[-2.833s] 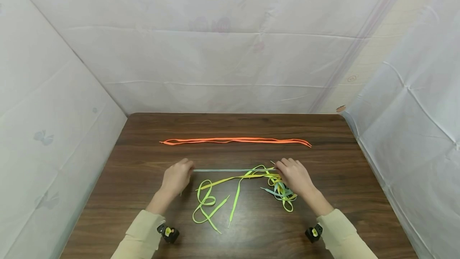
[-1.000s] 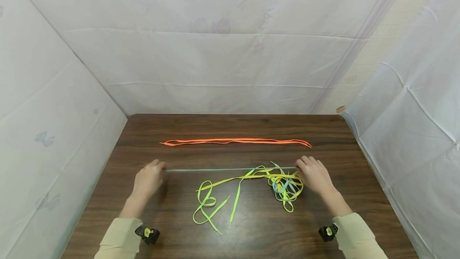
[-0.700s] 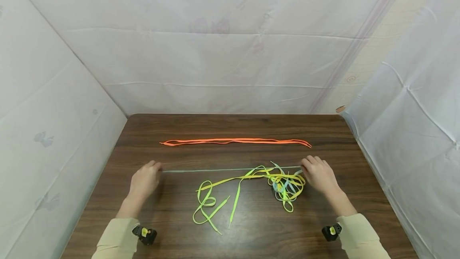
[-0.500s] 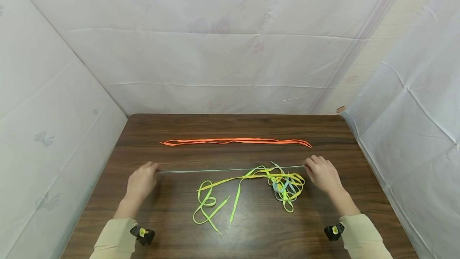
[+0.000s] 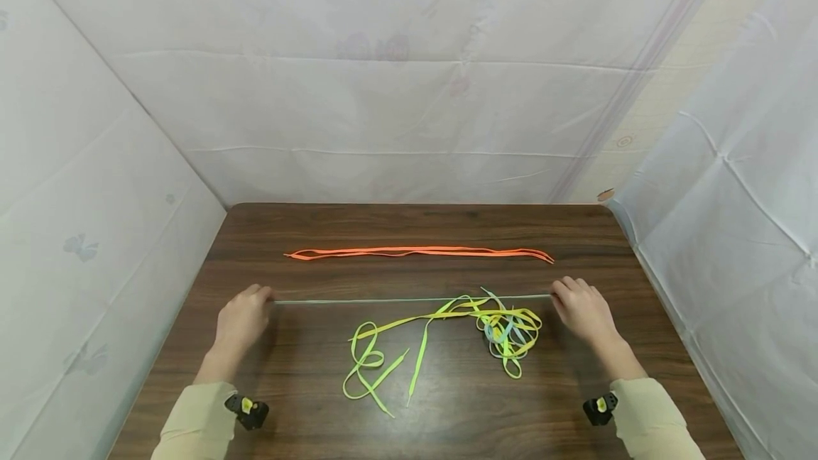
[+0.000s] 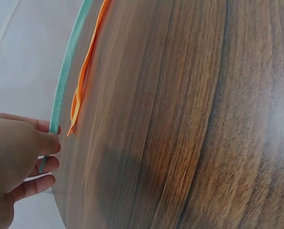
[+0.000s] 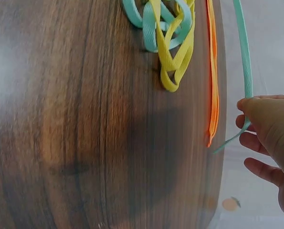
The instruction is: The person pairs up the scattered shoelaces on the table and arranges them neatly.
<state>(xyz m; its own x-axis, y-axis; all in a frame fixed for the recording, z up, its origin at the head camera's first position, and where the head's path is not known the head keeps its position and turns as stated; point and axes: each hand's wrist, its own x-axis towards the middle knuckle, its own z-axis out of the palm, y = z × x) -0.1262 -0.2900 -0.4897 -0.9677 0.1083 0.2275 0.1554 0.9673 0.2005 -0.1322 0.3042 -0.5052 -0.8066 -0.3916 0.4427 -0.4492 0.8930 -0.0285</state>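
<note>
A mint-green shoelace (image 5: 358, 301) is stretched nearly straight across the table between both hands. My left hand (image 5: 241, 318) pinches it near one end between thumb and index finger; in the left wrist view a short tail of the shoelace (image 6: 65, 76) sticks out below the fingers. At the other side my right hand (image 5: 584, 309) pinches the shoelace (image 7: 245, 52), its tip hanging loose past the fingers. Under and in front of the taut shoelace lies a tangle of yellow, yellow-green and mint laces (image 5: 511, 332), with several loose ends trailing left.
Orange shoelaces (image 5: 415, 250) lie lengthwise, nearly straight, along the back of the brown wooden table (image 5: 409, 222). White sheeting (image 5: 383, 126) hangs behind the table and on both sides. Each wrist wears a small black camera (image 5: 248, 412).
Both hands have moved apart, left hand leftward and right hand rightward, lengthening the span of mint-green shoelace between them. The right hand has cleared the tangle. The orange laces stay put.
</note>
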